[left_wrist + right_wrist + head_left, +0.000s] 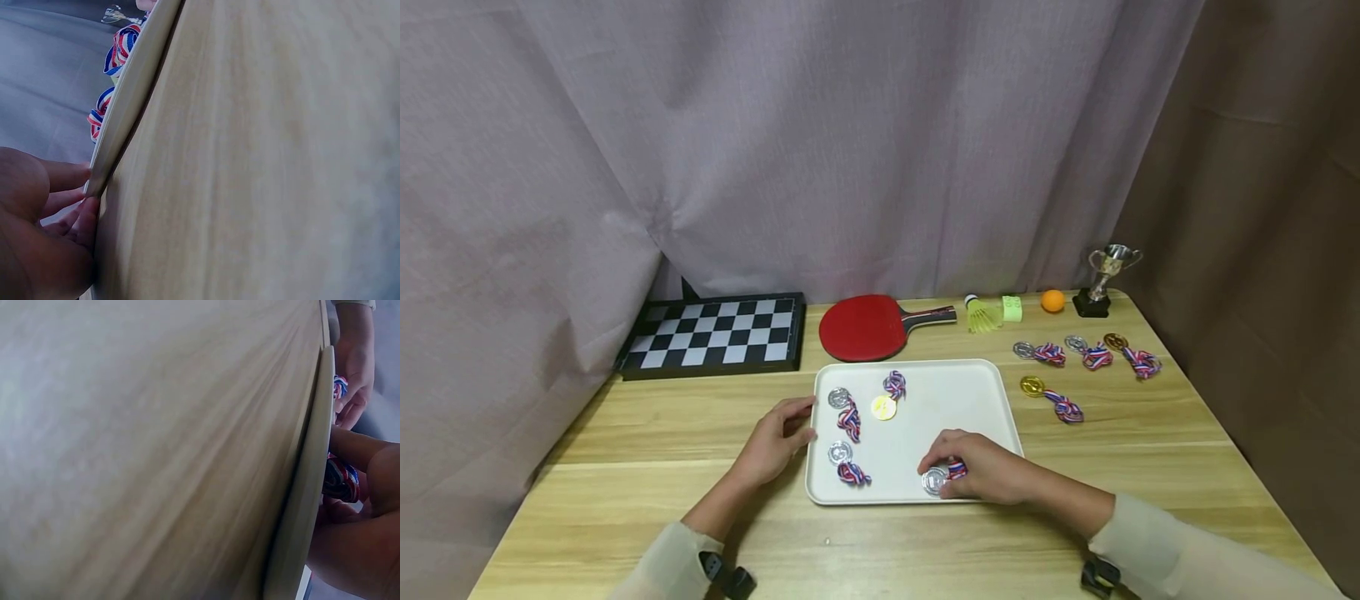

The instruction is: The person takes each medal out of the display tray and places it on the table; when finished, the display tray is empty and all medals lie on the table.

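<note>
On the white tray (951, 387) lie two silver medals with striped ribbons at the left, the upper one (838, 398) and the lower one (840, 452), plus a gold medal (883, 407) near the middle. My left hand (775, 437) touches the tray's left rim with its fingertips. At the tray's front right, my right hand (981, 468) holds a silver medal (934, 480) by its edges, between thumb and fingers. Part of that medal's ribbon (340, 478) shows under the palm in the right wrist view.
Right of the tray lie two silver medals, one (1024, 350) nearer it, a bronze-toned medal (1116, 342) and a gold medal (1032, 386). Behind stand a chessboard (715, 333), red paddle (862, 328), shuttlecock (982, 315), green block (1012, 308), orange ball (1053, 301) and trophy cup (1105, 279).
</note>
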`<control>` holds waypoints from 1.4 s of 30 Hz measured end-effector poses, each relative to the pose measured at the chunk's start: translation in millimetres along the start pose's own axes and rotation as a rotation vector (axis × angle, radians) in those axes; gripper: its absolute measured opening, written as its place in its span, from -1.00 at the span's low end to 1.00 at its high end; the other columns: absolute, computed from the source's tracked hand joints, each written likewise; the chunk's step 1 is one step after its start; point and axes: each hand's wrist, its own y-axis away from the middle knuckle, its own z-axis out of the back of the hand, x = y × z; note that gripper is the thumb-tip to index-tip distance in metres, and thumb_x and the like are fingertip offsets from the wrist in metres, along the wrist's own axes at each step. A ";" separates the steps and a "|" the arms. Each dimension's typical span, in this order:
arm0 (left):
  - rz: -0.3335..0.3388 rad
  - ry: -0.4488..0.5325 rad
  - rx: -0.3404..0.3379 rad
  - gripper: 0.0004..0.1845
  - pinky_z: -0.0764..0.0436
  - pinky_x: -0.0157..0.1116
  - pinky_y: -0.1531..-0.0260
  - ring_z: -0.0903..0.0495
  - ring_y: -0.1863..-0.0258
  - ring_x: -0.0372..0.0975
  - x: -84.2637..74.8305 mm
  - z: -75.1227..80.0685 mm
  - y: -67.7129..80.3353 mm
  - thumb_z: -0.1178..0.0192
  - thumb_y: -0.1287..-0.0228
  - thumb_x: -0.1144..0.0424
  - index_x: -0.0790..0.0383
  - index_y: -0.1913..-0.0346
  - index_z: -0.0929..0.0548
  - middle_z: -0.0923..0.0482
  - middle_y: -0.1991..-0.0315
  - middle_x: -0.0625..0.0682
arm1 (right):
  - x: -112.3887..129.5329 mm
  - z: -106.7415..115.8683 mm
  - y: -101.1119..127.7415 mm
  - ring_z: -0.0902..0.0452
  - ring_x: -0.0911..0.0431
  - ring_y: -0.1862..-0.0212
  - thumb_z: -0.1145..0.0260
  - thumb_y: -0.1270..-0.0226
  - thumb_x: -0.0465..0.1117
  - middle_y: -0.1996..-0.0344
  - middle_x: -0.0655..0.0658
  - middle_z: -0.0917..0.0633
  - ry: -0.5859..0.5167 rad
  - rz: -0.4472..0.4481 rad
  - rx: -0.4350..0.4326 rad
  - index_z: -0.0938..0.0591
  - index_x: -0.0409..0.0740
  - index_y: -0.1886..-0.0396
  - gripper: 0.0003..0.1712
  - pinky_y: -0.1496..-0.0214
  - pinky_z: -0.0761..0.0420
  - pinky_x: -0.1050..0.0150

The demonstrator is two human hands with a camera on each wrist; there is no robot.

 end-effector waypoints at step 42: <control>-0.009 0.015 -0.008 -0.48 -0.57 0.04 -0.30 -0.58 -0.20 0.10 0.0 0.1 1.0 -0.28 -0.31 0.56 0.44 -0.33 -0.54 -0.57 -0.21 0.26 | -6.8 28.5 5.0 -0.49 0.16 0.39 -0.33 -0.47 -0.28 0.35 -0.14 -0.64 -0.390 -0.198 -0.152 -0.61 -0.29 -0.05 -0.75 0.39 -0.53 0.38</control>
